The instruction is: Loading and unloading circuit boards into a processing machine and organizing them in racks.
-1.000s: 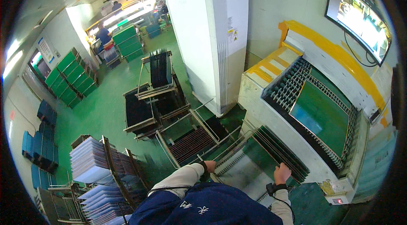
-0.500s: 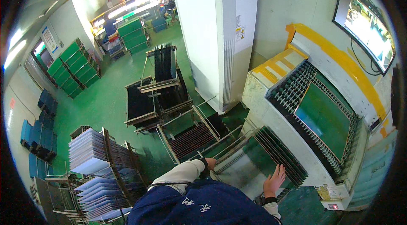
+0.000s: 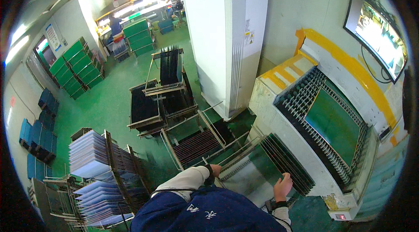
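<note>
A metal rack (image 3: pixel 235 157) right in front of me holds several thin dark green panels (image 3: pixel 289 162) standing on edge. The nearest panel (image 3: pixel 251 180) leans toward me, its face glossy and greyish. My right hand (image 3: pixel 283 187) is at this panel's right edge, fingers curled and closed on it. My left hand (image 3: pixel 215 170) is at the panel's left edge beside the rack's rail; its fingers are mostly hidden, so its grip does not show.
A roller conveyor machine (image 3: pixel 321 118) with a green panel (image 3: pixel 334 122) on its rollers stands right. Racks of white sheets (image 3: pixel 94 155) stand left. Ahead are a low rack (image 3: pixel 194 144), racks of black panels (image 3: pixel 146 105) and a white cabinet (image 3: pixel 209 44). People sit at far benches.
My right hand has gone from spread fingers to curled fingers on the panel's edge. The left hand stays in about the same place. The view has shifted slightly.
</note>
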`<state>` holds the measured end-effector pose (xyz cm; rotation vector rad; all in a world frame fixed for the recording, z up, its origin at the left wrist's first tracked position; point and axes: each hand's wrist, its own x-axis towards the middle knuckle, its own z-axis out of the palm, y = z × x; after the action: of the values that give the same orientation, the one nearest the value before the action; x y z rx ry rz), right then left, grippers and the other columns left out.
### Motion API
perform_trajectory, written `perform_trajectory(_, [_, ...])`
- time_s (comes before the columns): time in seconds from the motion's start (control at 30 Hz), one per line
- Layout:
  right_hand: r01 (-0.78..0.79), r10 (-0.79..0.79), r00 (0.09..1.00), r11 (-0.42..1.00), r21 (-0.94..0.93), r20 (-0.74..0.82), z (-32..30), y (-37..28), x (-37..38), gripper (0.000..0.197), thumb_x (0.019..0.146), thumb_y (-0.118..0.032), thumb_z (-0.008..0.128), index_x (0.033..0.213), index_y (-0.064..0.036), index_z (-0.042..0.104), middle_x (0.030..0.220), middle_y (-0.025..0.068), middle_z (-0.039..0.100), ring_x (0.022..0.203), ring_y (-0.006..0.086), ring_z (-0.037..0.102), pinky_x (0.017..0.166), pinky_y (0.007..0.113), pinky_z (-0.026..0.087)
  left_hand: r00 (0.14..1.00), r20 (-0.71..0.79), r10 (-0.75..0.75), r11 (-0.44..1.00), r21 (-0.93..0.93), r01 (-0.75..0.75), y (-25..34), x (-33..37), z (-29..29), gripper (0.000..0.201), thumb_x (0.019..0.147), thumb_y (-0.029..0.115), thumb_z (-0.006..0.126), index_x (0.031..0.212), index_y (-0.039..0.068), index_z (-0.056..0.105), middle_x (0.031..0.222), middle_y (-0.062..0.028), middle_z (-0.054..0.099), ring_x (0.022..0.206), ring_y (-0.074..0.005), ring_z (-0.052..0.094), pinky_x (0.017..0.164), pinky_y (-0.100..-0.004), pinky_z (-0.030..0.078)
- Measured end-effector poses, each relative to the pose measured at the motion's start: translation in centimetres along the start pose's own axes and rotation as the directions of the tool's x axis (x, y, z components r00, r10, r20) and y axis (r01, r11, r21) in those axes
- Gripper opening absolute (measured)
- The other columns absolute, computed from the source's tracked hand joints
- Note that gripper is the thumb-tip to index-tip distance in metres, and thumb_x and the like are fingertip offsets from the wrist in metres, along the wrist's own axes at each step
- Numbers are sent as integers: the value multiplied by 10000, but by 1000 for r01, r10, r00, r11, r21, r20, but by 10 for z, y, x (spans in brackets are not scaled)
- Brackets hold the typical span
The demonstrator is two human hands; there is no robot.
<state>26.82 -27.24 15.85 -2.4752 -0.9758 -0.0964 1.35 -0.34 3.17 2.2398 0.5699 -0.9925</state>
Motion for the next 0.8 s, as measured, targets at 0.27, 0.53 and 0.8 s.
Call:
perform_trajectory(0.27, [34,-6,982,989,-146,189,31,24,25,180,734,-155,653,855,-50,570,804,162,617,788,352,598,674,452,457,995,-65,77,985,159,-66,-52,40,41,204,808,150,553,917,-18,514,882,-128,596,742,-245,587,598,-381,464])
perform_trajectory(0.53, [-47,103,971,967,-249,217,36,35,32,199,727,-218,669,770,-42,585,759,175,618,753,365,603,643,465,464,992,-128,16,1000,13,-15,-26,20,23,216,742,189,643,850,3,662,822,-138,655,746,-283,629,617,-403,493])
perform_trajectory(0.8, [-64,118,976,959,-275,182,35,34,28,191,738,-221,664,789,-54,588,759,168,624,747,358,610,642,455,465,996,-66,61,998,37,-58,-21,17,16,246,774,182,621,933,-5,636,880,-142,649,769,-277,623,638,-403,482])
